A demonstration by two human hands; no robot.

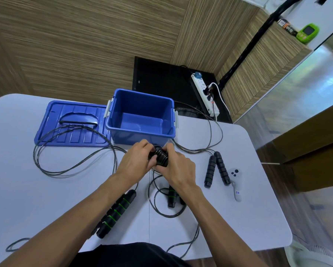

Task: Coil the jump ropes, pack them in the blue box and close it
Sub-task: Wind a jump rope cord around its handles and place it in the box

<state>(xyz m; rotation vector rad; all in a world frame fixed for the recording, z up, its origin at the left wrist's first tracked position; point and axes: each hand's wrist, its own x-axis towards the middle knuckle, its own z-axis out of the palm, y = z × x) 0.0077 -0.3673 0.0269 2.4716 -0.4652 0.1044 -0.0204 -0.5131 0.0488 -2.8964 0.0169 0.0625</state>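
1. Both hands meet just in front of the blue box, near the middle of the white table, and between them they grip a tight black bundle of wound cord and ribbed handles.
2. The left hand curls its fingers round the left side of the bundle; the right hand wraps it from the right, thumb over the top.
3. The blue box stands open toward the far edge of the table, nothing visible inside, with white latches on its two short sides.
4. The blue lid lies flat just left of the box, its underside up, touching or nearly touching the box wall.
5. A thin dark cord loops across the lid and over the left part of the table.
6. A pair of black handles with green rings lies by the near edge, under the left forearm.
7. A shorter green-ringed handle lies under the right wrist inside a loose ring of cord.
8. Two black ribbed handles lie in a narrow V toward the right edge, their cord running up past the right side of the box.
9. A white controller rests just right of that V.
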